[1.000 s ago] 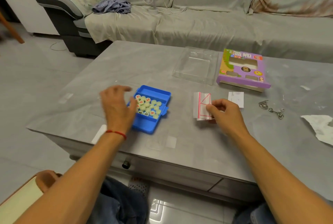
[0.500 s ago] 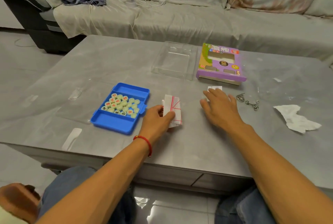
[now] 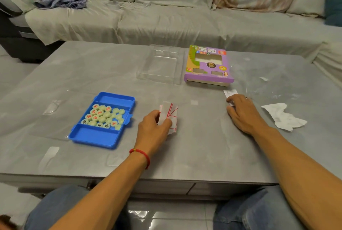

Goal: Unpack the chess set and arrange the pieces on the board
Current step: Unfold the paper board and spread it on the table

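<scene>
I see the folded paper board (image 3: 169, 116) (red lines showing) mid-table, just right of the blue tray (image 3: 100, 137) of pieces (image 3: 103, 116). My left hand (image 3: 154, 129) pinches its near edge. My right hand (image 3: 242, 113) lies flat, fingers straight, well apart, touching a small white slip (image 3: 230, 93).

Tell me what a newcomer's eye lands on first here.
The bright blue tray at the table's left front, its middle compartment packed with pale round chess pieces marked in red and black. Just right of it, the left hand grips a folded paper board with red lines. Farther back, a purple box sits beside a clear plastic lid.
</scene>
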Motion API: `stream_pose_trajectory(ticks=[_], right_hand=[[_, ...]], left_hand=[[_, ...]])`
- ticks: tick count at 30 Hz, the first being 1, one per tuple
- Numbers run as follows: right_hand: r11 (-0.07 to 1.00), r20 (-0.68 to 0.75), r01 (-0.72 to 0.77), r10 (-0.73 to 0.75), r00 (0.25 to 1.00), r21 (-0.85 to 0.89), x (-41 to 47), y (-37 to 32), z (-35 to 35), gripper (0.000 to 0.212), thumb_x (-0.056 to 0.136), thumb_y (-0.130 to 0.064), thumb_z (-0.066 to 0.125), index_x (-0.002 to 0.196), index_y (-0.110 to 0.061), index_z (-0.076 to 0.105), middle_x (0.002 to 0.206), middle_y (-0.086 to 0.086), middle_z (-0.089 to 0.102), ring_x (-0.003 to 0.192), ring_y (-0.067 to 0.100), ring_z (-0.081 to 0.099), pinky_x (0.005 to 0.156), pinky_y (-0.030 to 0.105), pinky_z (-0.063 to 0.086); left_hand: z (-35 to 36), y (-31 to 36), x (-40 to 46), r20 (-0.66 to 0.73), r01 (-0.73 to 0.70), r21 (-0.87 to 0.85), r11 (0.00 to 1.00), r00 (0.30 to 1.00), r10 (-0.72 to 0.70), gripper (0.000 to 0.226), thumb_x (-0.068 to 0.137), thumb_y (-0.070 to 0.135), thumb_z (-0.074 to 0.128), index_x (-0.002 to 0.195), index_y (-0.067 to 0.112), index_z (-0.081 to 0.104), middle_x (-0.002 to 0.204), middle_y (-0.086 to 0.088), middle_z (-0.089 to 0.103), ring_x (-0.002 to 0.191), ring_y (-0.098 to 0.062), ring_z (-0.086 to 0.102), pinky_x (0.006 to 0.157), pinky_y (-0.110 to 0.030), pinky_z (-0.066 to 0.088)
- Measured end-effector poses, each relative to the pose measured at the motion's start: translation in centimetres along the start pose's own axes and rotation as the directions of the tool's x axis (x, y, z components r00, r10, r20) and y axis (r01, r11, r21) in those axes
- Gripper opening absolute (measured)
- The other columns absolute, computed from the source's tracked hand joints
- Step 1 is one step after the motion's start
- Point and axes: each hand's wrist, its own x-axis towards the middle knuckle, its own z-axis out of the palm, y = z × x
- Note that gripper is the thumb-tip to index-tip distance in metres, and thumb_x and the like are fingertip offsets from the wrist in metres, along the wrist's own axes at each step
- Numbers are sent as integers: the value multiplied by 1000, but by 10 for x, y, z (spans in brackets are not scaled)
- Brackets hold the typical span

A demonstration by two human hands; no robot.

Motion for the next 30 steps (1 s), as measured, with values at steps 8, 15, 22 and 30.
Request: stream_pose_trajectory(ticks=[8,15,22,30], right_hand=[[964,-8,-192,194,981,-184,25,29,-6,50,94,-42,22,129,-20,50,128,8,53,119,32,50,102,51,38],[933,100,-296,320,942,-204,59,71,-12,40,96,-45,23,109,-15,46,109,11,53,110,35,50,98,50,38],[938,-175,-235,195,965,-254,38,36,-11,48,93,-36,29,121,-15,61,127,7,60,115,33,53,95,47,42],[939,44,-313,322,946,-143,28,44,-4,22,99,-5,36,117,-6,49,120,17,47,111,42,50,79,40,32]], left_hand=[[38,26,20,136,-11,-64,998,991,20,32,96,28,58,127,20,59,118,6,62,97,-15,64,63,-22,58],[70,36,42,132,48,-207,977,991,-21,13,97,22,57,109,27,58,115,7,63,87,-10,65,64,-25,60],[79,31,44,141,79,-244,967,989,-45,18,96,21,60,113,25,63,111,4,70,89,-14,70,68,-30,61],[66,19,19,162,132,-301,944,983,-86,32,93,17,63,125,18,59,113,-3,71,92,-20,72,72,-39,62]])
